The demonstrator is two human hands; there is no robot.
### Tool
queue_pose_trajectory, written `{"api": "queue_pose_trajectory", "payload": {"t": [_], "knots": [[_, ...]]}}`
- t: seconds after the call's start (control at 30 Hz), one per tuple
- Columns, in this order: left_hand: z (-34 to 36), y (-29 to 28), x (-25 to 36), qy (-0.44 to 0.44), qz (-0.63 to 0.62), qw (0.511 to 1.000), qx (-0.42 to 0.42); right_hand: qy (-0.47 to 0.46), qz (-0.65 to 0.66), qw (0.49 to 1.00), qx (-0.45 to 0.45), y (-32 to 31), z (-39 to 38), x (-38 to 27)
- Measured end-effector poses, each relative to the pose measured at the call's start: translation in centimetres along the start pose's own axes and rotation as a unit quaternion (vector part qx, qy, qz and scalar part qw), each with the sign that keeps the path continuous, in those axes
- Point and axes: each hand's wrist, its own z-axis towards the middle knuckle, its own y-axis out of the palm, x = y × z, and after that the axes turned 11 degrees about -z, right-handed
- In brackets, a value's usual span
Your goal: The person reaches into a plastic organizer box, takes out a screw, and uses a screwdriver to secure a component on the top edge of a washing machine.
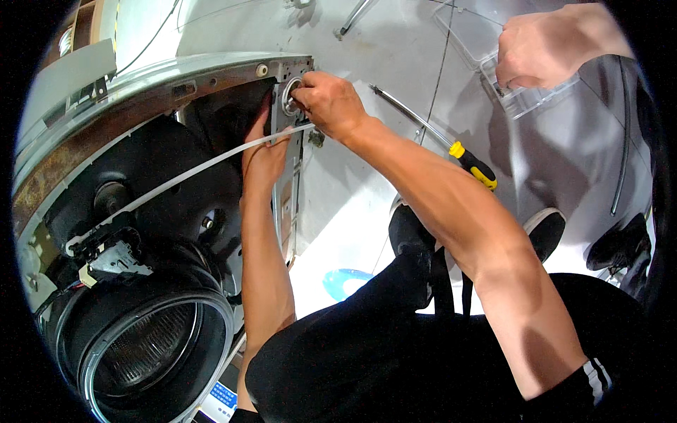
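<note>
An opened washing machine, with its front panel off, fills the left side and shows a dark tub and a round glass-like door opening with a grey rubber gasket (159, 295). My right hand (331, 104) is closed at the edge of the metal frame, its fingertips on a round, pale ring-shaped fitting (288, 97). My left hand (266, 148) reaches inside the cabinet behind that same frame post; its fingers are partly hidden in shadow. A white plastic strip or tube (211, 166) runs from the door lock assembly (116, 254) up to beside my right wrist.
A screwdriver (451, 144) with a yellow and black handle lies on the tiled floor. At the upper right another person's hand (539, 53) is over a clear plastic box (539, 100). A dark hose (623, 141) lies at the far right; a blue-white disc (345, 283) is below.
</note>
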Motion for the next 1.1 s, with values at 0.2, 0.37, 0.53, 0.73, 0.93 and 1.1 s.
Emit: {"api": "queue_pose_trajectory", "payload": {"t": [0.2, 0.37, 0.53, 0.73, 0.93, 1.1], "knots": [[0.0, 0.4, 0.8, -0.013, -0.041, 0.999, 0.016, -0.020, -0.021, 0.999, -0.025, -0.3, 0.1, -0.1], [0.3, 1.0, 2.0, -0.033, -0.052, 0.998, 0.028, -0.025, -0.039, 0.998, -0.039, -0.5, 0.2, 0.0], [0.4, 1.2, 3.7, -0.025, 0.031, 0.999, 0.019, 0.078, 0.037, 0.996, -0.023, -0.3, -0.2, -0.6], [0.1, 1.1, 3.4, -0.007, 0.028, 0.999, 0.023, 0.431, 0.363, 0.816, -0.133, -0.2, -0.3, -1.4], [0.3, 1.0, 3.0, -0.031, 0.001, 0.999, 0.019, 0.521, 0.517, 0.608, -0.302, -1.9, 2.0, -1.8], [-0.2, 1.2, 3.5, -0.046, -0.032, 0.998, 0.037, 0.540, 0.536, 0.579, -0.293, -1.2, 2.4, -1.6]]}}
